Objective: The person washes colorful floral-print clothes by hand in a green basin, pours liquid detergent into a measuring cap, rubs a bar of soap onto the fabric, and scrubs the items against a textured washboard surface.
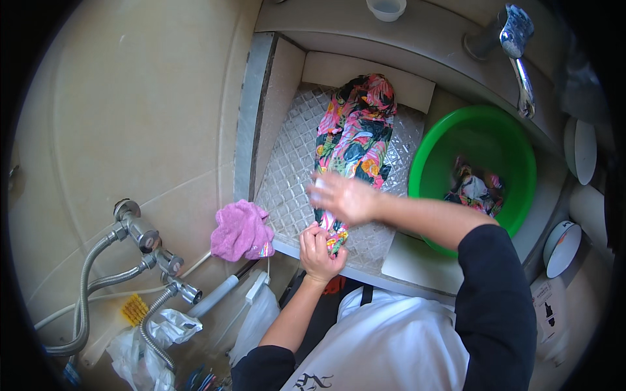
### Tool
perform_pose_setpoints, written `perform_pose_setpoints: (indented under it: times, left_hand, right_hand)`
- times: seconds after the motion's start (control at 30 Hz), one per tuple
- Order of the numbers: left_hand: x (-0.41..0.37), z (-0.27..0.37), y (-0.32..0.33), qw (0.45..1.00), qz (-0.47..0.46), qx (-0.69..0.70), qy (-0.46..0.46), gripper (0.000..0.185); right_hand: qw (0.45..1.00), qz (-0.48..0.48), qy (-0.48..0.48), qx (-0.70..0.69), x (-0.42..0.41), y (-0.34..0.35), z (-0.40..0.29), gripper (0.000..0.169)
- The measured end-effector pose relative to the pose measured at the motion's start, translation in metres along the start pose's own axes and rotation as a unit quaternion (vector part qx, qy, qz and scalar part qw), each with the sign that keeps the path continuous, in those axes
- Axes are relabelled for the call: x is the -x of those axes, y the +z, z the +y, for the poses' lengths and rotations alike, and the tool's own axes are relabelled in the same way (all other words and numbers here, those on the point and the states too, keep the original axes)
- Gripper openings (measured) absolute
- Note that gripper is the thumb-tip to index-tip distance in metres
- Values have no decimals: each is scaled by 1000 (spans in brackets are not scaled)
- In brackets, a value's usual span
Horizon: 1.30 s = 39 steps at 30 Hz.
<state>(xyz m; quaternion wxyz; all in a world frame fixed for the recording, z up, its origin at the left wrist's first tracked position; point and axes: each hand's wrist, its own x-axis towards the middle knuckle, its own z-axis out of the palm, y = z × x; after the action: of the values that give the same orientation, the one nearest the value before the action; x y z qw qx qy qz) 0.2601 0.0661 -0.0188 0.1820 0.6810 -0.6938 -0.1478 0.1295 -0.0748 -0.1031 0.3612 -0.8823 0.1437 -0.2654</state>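
A wet floral garment point(359, 132), pink, black, green and yellow, lies stretched lengthwise on the ridged washboard surface point(283, 161) of a sink. My left hand point(320, 251) grips its narrow near end at the front edge. Over the cloth, just beyond that grip, is my right hand point(347, 198), blurred by motion. A whitish patch shows at its fingers; whether it is a held object cannot be made out. To the right stands a green plastic basin point(418, 171), with more floral fabric point(474, 190) bunched inside it.
A pink towel point(239, 232) hangs at the sink's left front corner. Valves point(146, 239) with braided hoses and a yellow-bristled brush point(134, 309) are at lower left. A chrome faucet point(523, 73) reaches over the basin. A small white bowl point(387, 9) sits on the far ledge.
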Motion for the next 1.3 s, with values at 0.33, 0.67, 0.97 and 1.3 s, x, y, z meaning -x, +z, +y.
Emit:
perform_pose_setpoints:
  times: [0.33, 0.67, 0.97, 1.3]
  left_hand:
    - [2, -3, 1, 1000, -14, -10, -11, 32]
    - [-2, 1, 1, 1000, -3, 3, -2, 31]
    - [-2, 1, -2, 1000, -1, 7, -7, 33]
    - [1, -2, 1, 1000, 7, 9, -6, 32]
  right_hand:
    - [963, 135, 232, 27, -25, -6, 57, 48]
    - [921, 152, 323, 159, -34, -44, 85, 54]
    - [940, 47, 290, 175, -17, -40, 131, 53]
    - [978, 91, 179, -64, -14, -30, 49, 61]
